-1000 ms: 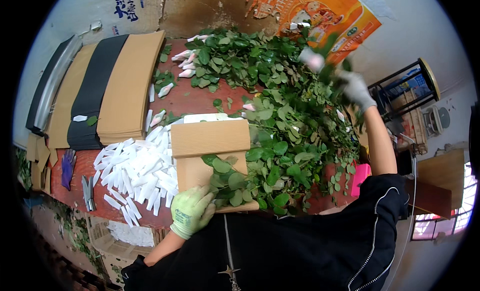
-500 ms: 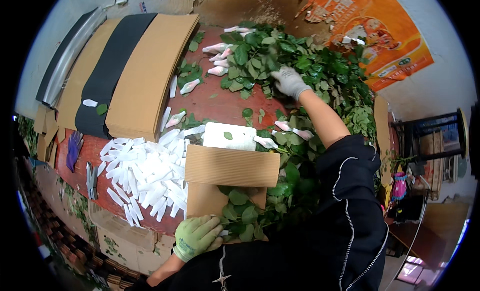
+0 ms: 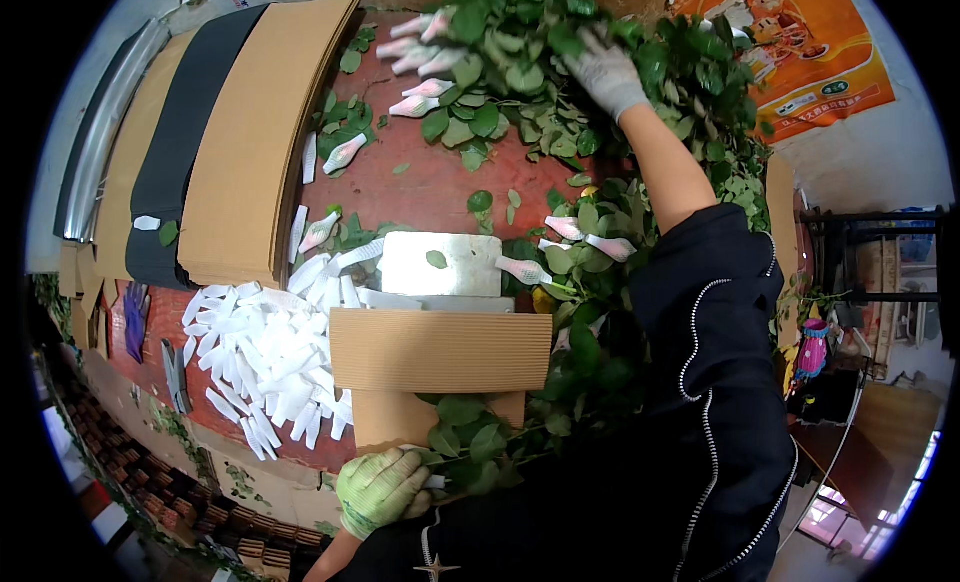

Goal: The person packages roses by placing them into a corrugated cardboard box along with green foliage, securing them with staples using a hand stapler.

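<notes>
My left hand [image 3: 384,490], in a green glove, has its fingers curled in at the near table edge, beside leafy rose stems [image 3: 487,437] and a small white tip. What it grips is hidden. My right hand [image 3: 606,74], in a pale grey glove, reaches far into a heap of leafy roses [image 3: 525,77]; motion smears its fingers. At the heap's left end, roses in white net sleeves [image 3: 420,57] are blurred too. Between the hands, a corrugated cardboard piece [image 3: 440,350] lies in front of a silvery metal box [image 3: 440,264]. More sleeved roses [image 3: 524,271] lie by the box.
A pile of white net sleeves [image 3: 265,352] covers the table's left part. Beyond it stand stacks of brown cardboard sheets [image 3: 265,132] and black sheets [image 3: 185,152]. A grey stapler [image 3: 176,377] and a purple glove [image 3: 135,322] lie at the left edge.
My right hand has moved farther away and up into the foliage, and the far roses there have shifted. My left hand stays at the near edge. The whole view has shifted somewhat.
</notes>
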